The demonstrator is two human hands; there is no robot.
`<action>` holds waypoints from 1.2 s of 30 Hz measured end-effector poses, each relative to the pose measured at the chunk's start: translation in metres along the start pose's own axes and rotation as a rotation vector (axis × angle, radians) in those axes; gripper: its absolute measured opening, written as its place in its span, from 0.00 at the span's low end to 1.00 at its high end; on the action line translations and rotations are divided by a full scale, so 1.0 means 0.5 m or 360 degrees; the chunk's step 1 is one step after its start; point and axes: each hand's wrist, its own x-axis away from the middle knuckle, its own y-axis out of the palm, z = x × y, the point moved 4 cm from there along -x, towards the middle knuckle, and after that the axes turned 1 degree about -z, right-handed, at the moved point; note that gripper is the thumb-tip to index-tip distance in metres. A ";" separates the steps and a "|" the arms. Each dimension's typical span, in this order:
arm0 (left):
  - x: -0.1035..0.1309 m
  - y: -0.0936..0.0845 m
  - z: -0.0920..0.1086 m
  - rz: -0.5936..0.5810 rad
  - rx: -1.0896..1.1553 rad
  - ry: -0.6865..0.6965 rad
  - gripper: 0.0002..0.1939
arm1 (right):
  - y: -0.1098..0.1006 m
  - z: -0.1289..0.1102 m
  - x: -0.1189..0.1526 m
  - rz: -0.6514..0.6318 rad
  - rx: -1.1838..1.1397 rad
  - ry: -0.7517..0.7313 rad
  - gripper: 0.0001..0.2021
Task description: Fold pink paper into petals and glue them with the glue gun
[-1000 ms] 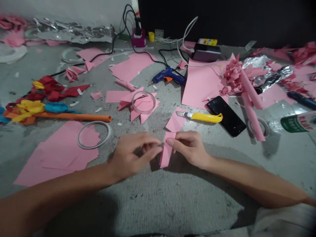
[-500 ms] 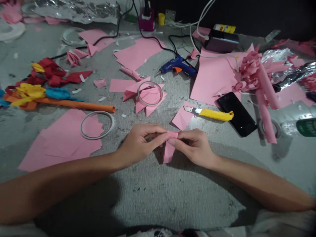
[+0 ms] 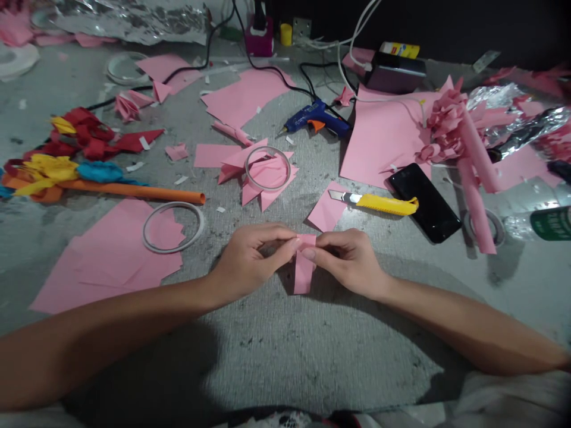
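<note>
Here, pink paper strip [image 3: 304,270] pinched btwn left hand [image 3: 250,258] & right hand [image 3: 345,261] (fingertips meeting).

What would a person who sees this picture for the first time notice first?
First the two hands meeting at the centre: the left hand and the right hand pinch a small folded pink paper piece between their fingertips. Behind them lie a yellow utility knife beside a black phone, and a blue glue gun further back. At the far left lies an orange paper tube.
</note>
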 end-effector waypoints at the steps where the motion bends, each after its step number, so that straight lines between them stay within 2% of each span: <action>1: 0.000 -0.001 0.000 0.0023 -0.0014 0.0018 0.08 | -0.001 0.000 -0.001 0.0003 -0.0017 0.0008 0.23; 6: 0.001 -0.003 0.004 0.0043 -0.0091 0.0037 0.08 | -0.007 -0.002 -0.004 0.0066 -0.0149 -0.0008 0.16; 13: -0.001 0.001 0.005 0.0001 -0.0109 0.0027 0.08 | -0.007 0.007 -0.006 -0.0004 -0.0315 0.0121 0.14; 17: -0.004 0.002 0.003 -0.0052 -0.0088 0.0041 0.09 | -0.005 0.008 -0.007 -0.0046 -0.0317 0.0086 0.13; 23: -0.002 0.003 0.006 -0.0093 -0.0085 0.0046 0.10 | -0.006 0.006 -0.007 -0.0129 -0.0370 0.0087 0.16; 30: -0.001 0.006 0.006 -0.0162 -0.0069 0.0001 0.10 | -0.008 0.006 -0.008 -0.0136 -0.0362 0.0107 0.18; 36: 0.001 0.002 -0.004 -0.0101 0.0029 -0.0074 0.10 | -0.006 0.003 -0.009 -0.0104 -0.0340 0.0094 0.18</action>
